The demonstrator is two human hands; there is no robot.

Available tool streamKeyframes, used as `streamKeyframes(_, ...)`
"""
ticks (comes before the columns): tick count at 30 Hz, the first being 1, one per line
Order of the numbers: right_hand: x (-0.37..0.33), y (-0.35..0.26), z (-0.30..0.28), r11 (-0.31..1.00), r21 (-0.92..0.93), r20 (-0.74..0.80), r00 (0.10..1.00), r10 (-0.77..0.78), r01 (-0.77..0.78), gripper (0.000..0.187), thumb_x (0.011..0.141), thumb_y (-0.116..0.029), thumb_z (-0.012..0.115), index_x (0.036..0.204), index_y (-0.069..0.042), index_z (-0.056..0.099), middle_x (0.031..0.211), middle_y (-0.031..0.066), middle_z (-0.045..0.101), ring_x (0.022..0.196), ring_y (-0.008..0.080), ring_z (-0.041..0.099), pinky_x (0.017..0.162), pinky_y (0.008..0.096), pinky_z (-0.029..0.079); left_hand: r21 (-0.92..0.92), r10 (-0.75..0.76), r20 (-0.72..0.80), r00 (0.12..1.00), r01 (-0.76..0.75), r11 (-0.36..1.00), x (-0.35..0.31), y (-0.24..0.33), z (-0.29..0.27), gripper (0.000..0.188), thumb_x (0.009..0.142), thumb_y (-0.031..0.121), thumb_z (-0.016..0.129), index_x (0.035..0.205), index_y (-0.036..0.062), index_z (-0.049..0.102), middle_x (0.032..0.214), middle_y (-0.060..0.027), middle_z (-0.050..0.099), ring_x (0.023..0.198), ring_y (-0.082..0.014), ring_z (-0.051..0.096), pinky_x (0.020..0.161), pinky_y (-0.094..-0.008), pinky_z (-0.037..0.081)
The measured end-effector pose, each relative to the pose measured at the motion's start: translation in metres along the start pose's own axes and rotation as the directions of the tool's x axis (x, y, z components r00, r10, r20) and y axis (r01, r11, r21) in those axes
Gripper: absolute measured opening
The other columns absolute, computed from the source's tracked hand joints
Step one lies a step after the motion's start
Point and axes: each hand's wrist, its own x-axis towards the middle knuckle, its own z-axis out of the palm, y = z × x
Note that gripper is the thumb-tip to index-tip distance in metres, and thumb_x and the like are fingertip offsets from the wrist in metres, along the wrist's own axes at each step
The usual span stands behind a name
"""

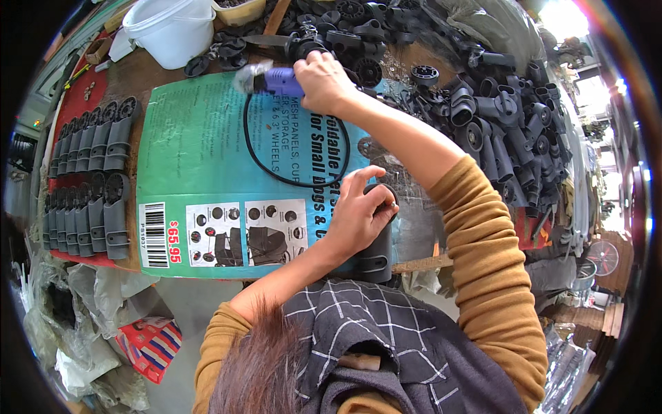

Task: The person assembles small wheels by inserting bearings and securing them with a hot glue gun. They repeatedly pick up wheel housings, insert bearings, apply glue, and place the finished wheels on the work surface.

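My left hand [360,215] is closed around the upper end of a dark grey plastic tube fitting [376,257], which stands at the near edge of the worktable. Its thumb and forefinger pinch together at the fitting's top, where a tiny shiny spot shows. Farther off, my right hand [323,83] is curled around one end of a purple corded power tool [281,81]. The tool points left, and its far end is blurred. A black cord [258,162] loops across the flattened printed carton [186,131] between my hands.
Two rows of similar grey fittings [96,145] stand at the left. A heap of loose grey fittings [503,131] covers the right side, with black wheel parts [358,38] at the back. A white bucket [172,34] sits back left. Plastic bags [89,345] lie below the table.
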Motion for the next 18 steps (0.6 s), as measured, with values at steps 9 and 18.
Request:
streamKeyframes(9, -0.179, 0.027, -0.078, 0.821, 0.553, -0.474, 0.756, 0.451, -0.143, 0.053, 0.068, -0.016, 0.079, 0.111, -0.001, 0.052, 0.108, 0.0163, 0.054, 0.103, 0.0312, 0.052, 0.089, 0.0418, 0.044, -0.036, 0.046, -0.034, 0.998, -0.047, 0.998, 0.001, -0.006, 0.005, 0.016, 0.075, 0.009, 0.077, 0.086, 0.0078, 0.065, 0.123, -0.0151, 0.054, 0.111, -0.0346, 0.052, 0.094, -0.0426, 0.042)
streamKeyframes(18, -0.222, 0.018, -0.087, 0.189, 0.902, -0.408, 0.625, 0.665, 0.387, 0.058, 0.088, -0.04, 0.066, 0.124, -0.005, 0.037, 0.081, 0.0164, 0.062, 0.066, 0.0249, 0.061, 0.065, 0.0403, 0.053, -0.072, 0.041, -0.045, 0.998, -0.045, 0.996, 0.001, -0.007, 0.007, 0.016, 0.075, 0.008, 0.076, 0.087, 0.0082, 0.065, 0.118, -0.0144, 0.054, 0.105, -0.0347, 0.054, 0.089, -0.0427, 0.044)
